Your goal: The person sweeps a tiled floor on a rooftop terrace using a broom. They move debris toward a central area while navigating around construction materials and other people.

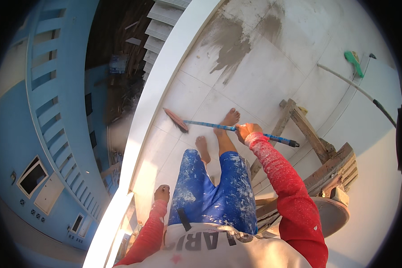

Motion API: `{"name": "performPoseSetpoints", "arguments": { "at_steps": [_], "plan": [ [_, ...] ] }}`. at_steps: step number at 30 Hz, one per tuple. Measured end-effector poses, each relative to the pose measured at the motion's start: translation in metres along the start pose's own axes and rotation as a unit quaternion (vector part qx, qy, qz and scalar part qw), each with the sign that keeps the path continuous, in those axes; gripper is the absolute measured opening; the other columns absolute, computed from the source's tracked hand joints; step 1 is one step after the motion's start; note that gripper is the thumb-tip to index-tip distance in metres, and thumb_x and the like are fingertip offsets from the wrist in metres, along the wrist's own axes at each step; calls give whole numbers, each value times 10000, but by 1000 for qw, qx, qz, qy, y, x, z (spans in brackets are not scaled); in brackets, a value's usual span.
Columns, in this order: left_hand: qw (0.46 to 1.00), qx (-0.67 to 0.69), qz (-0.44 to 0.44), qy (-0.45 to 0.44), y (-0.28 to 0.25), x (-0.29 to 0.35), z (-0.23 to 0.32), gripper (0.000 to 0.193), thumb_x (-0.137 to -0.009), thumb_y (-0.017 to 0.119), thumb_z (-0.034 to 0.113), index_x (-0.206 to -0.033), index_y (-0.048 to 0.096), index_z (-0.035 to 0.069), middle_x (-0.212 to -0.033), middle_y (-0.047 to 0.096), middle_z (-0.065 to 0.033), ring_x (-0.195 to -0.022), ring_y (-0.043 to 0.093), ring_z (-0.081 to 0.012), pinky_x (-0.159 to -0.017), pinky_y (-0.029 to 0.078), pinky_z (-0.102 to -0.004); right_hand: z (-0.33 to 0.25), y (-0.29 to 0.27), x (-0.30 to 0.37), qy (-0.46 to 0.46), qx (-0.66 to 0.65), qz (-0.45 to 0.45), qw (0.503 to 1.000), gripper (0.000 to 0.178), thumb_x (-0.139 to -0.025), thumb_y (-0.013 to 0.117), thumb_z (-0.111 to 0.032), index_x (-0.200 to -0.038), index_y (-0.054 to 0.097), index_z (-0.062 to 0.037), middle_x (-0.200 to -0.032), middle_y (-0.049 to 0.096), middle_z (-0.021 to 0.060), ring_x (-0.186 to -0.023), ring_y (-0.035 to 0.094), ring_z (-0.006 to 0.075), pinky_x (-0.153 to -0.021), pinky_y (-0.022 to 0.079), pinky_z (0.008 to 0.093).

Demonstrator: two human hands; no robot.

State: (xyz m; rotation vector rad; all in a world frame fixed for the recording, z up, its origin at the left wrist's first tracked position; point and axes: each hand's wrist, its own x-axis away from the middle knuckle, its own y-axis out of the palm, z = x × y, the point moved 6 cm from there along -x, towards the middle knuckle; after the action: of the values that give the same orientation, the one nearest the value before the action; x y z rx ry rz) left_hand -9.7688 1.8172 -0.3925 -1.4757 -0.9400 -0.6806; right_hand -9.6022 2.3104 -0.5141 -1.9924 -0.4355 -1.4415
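Broom [228, 127] is lying almost level across the middle of the view: blue handle running from the brush head [176, 120] at 9 o'clock to the black end cap at 3 o'clock. We're gripping it with the right hand [247, 131], fingers wrapped fully closed round the shaft near its middle. Left hand [161, 193] is hanging by the hip at 7 o'clock, fingers curled in, holding nothing that we can make out.

Risks we're seeing:
- Bristles are sitting right at the white parapet [165, 76], with an open drop beyond at 9–10 o'clock. One-handed push that way could be sending dust over the edge, or the broom with it.
- Bare feet [219, 129] are planted just beside the shaft on dusty tile [263, 76]; the grey cement smear [230, 44] at 12 o'clock looks slick. Slip near a low wall is the bad case.
- Wooden trestle [319, 152] is standing close at 3–4 o'clock; the handle end is nearly touching it, so a backswing could be snagging there.
- White pipe [348, 82] and green tool [353, 61] at 2 o'clock are well apart, low concern.
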Motion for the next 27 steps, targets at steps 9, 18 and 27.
{"name": "performPoseSetpoints", "arguments": {
  "at_steps": [9, 18, 27],
  "plan": [
    [998, -19, 15, -60, 66, 64, -42, 341, -853, 519, 391, -943, 685, 107, -1013, 662, -193, -980, 612, -391, -883, 477, -447, 217, -301, 144, 163, 294, 207, 919, 280, -946, 465, -357, -975, 628, -132, -950, 681, 125, -881, 652, 348, -765, 524, 467],
    [987, 83, -71, -116, 133, 98, -78, 320, -873, 517, 346, -1013, 665, 100, -1088, 651, -166, -1020, 612, -354, -913, 469, -409, 20, -269, 213, -202, 361, 268, 870, 164, -885, 589, -190, -943, 500, -65, -727, 632, 138, -650, 628, 363, -528, 481, 447],
    [980, 154, -95, -77, 137, 87, -36, 372, -857, 552, 373, -1108, 651, 117, -1101, 643, -191, -1033, 605, -374, -901, 469, -426, -241, -17, 71, -374, 409, 76, 829, 332, -961, 441, -268, -1260, 495, -134, -819, 689, 143, -766, 687, 301, -626, 542, 420]
  ]
}}
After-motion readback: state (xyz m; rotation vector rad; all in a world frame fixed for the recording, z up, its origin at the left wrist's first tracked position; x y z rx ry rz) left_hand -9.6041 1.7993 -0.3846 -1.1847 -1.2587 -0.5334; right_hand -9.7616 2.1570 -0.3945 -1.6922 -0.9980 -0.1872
